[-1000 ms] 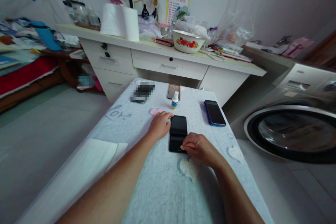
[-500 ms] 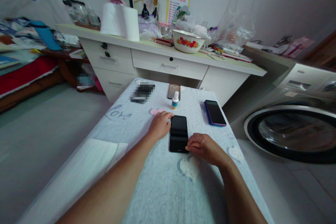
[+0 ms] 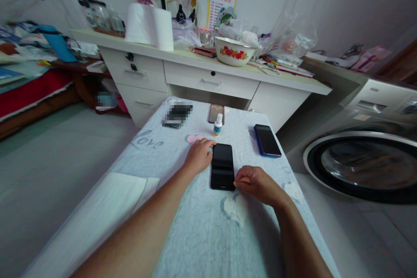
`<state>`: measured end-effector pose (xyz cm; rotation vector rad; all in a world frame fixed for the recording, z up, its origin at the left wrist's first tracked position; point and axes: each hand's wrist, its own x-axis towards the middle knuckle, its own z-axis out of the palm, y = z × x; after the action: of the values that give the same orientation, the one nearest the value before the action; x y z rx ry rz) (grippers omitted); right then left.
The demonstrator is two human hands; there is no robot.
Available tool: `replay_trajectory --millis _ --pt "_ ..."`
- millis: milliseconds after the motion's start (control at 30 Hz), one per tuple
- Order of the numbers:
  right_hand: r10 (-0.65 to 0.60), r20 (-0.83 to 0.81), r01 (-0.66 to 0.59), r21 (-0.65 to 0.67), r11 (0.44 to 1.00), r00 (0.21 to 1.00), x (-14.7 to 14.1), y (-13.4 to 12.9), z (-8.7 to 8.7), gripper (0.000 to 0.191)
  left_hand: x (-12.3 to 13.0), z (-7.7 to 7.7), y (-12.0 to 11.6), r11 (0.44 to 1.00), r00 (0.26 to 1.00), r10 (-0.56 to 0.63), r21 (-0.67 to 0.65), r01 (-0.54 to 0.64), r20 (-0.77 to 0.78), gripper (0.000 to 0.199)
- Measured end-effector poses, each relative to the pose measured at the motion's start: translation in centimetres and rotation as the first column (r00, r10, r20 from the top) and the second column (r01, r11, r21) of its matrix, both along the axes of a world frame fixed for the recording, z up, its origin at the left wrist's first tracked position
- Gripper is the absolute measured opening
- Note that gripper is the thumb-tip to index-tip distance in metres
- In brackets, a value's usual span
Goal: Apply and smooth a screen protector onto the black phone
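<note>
A black phone [image 3: 223,167] lies screen up on the patterned tablecloth [image 3: 195,234]. My left hand [image 3: 199,155] rests at its upper left edge, with fingers curled and touching the top left corner. Beside the lower right corner is my right hand [image 3: 254,182], its fingers closed and the thumb tip at the phone's edge; whether anything small is pinched there is hidden. A white spray bottle [image 3: 217,126] stands just beyond the phone. Behind it lies a brown-gold phone [image 3: 216,113].
Stacked phones [image 3: 267,140] lie at the right, and a blurred dark item [image 3: 177,115] at the far left. White paper [image 3: 120,195] is at the left edge. A white desk [image 3: 208,79] stands behind, a washing machine [image 3: 368,139] on the right.
My right hand has shifted slightly right, its thumb tip moving from over the phone's lower right corner to the edge. My left hand stays in place.
</note>
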<state>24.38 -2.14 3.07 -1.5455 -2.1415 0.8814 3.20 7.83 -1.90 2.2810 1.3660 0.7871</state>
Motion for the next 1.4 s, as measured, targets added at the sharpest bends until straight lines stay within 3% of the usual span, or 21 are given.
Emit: replay_trajectory --millis 467,1100,1400 --pt "0.051 0.011 -0.051 0.009 0.999 0.999 -1.2 -0.3 0.6 0.010 -0.1 -0.5 0.2 0.999 1.000 -0.008 0.034 0.008 -0.001 0.039" --pt "0.148 0.056 -0.156 0.194 0.969 0.987 -3.8 -0.6 -0.7 0.012 0.0 -0.4 0.1 1.000 1.000 -0.010 0.026 0.009 0.006 0.039" --pt "0.140 0.092 -0.157 0.203 0.967 0.986 -5.6 -1.2 -0.5 0.017 0.0 -0.3 0.1 0.999 1.000 -0.004 0.033 0.004 0.006 0.040"
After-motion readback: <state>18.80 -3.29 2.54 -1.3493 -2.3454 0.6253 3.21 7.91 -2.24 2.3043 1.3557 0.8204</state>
